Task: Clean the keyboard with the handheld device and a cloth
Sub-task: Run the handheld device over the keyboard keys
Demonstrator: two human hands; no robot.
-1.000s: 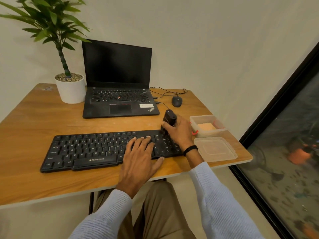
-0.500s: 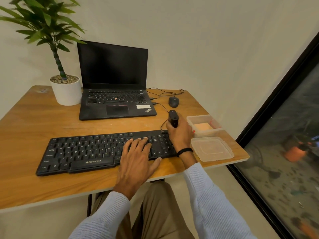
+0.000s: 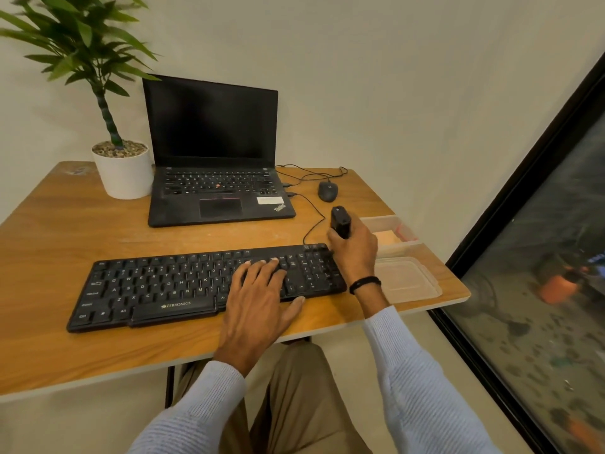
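**Q:** What differs from the earlier frames?
**A:** The right hand (image 3: 355,253) has shifted from over the keyboard's (image 3: 163,286) right-hand keys to its far right corner, and the handheld device (image 3: 340,221) now stands more upright. The left hand (image 3: 258,296) is unchanged.

**Q:** How are the hands engaged?
**A:** The right hand's fingers are wrapped round the black handheld device, whose upper end rises above the knuckles. Its lower end is hidden by the hand, so contact with the keys cannot be told. The left hand lies flat, fingers straight and spread on the right-centre keys, thumb at the near edge.

**Q:** And the pose?
**A:** Both forearms reach forward from the near edge of the table (image 3: 65,244), the right wrist just beside the keyboard's right end.

**Q:** What surrounds them?
**A:** To the right are a clear lid (image 3: 406,280) and an open container (image 3: 407,229) holding a pale orange item. Farther back stand a mouse (image 3: 327,191), an open laptop (image 3: 212,178) and a potted plant (image 3: 126,173).
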